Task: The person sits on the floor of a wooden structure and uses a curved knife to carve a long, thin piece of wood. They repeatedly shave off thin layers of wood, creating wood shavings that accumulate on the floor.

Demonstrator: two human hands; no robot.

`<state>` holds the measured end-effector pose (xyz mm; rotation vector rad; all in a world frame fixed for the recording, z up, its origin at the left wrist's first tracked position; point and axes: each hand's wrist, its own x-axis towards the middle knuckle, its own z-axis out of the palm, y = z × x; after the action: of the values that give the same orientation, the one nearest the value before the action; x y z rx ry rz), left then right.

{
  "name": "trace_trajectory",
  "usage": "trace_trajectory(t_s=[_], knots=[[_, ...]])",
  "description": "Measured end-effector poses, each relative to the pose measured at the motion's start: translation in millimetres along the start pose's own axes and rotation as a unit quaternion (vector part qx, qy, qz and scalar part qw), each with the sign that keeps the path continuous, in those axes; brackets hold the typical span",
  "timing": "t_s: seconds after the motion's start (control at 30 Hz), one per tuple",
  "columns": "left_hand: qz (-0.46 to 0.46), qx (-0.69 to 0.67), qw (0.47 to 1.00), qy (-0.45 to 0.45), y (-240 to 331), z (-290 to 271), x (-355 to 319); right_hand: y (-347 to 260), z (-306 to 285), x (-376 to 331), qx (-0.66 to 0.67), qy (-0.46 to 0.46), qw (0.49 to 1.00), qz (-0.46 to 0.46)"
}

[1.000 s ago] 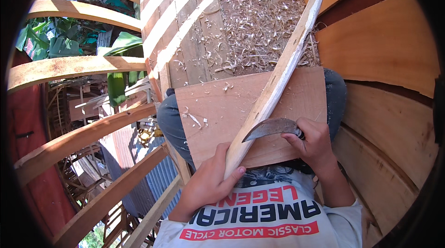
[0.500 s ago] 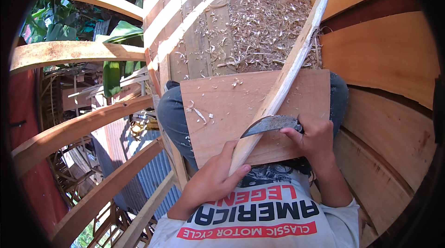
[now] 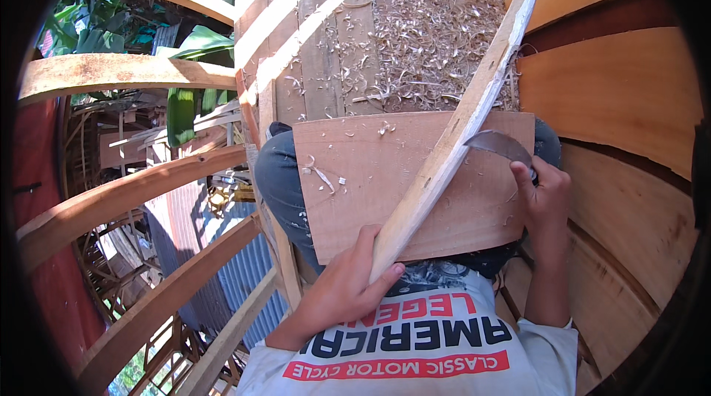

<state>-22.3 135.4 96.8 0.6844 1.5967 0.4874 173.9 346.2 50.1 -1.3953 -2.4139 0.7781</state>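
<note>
Shavings-strewn plank floor; left hand point(image 3: 346, 294) grips long pale slat point(image 3: 452, 145), right hand point(image 3: 546, 196) clasps curved blade point(image 3: 498, 145).

The right hand point(image 3: 544, 200) covers the handle of the curved blade point(image 3: 498, 145). The left hand point(image 3: 348, 288) hides the wooden strip's point(image 3: 452, 144) near end, and the flat board point(image 3: 404, 188) conceals the lap beneath.

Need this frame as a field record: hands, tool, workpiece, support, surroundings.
left hand: grips the near end of the wooden strip
right hand: holds the curved blade, edge against the strip
wooden strip: long, pale, slanting up to the right across the board
board: flat, lying on the lap
shavings: heaped on the plank floor beyond the board
surroundings: curved wooden ribs at left
</note>
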Motion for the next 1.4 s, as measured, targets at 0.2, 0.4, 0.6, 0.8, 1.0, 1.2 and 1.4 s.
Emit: trace_trajectory(t_s=[0.2, 0.4, 0.6, 0.8, 1.0, 1.2, 1.4], knots=[[0.028, 0.038, 0.997, 0.053, 1.5, 9.3, 1.9, -35.3, 16.3, -38.4, -0.037, -0.111, 0.984, -0.138], [0.024, 0.063, 0.996, 0.057, 7.9, 12.8, 3.7, -27.7, 16.5, -31.3, -0.056, -0.093, 0.986, -0.125], [0.016, 0.068, 0.997, 0.044, 8.2, 12.7, 1.5, -6.6, 16.8, -14.4, -0.104, -0.047, 0.99, -0.081], [-0.027, 0.06, 0.997, 0.036, 13.0, 9.7, -2.7, 27.0, 6.4, 17.4, -0.085, -0.025, 0.994, 0.069], [-0.031, 0.037, 0.999, 0.02, 11.2, 7.1, -1.9, 12.3, 1.7, -14.7, 0.014, -0.02, 0.998, 0.052], [-0.047, 0.036, 0.998, 0.026, 13.6, 9.0, -1.1, -23.6, 21.6, -24.4, -0.037, -0.08, 0.991, -0.105], [0.002, 0.051, 0.997, 0.051, 9.8, 12.6, -1.4, -19.8, 20.4, -7.2, -0.09, -0.082, 0.987, -0.104]])
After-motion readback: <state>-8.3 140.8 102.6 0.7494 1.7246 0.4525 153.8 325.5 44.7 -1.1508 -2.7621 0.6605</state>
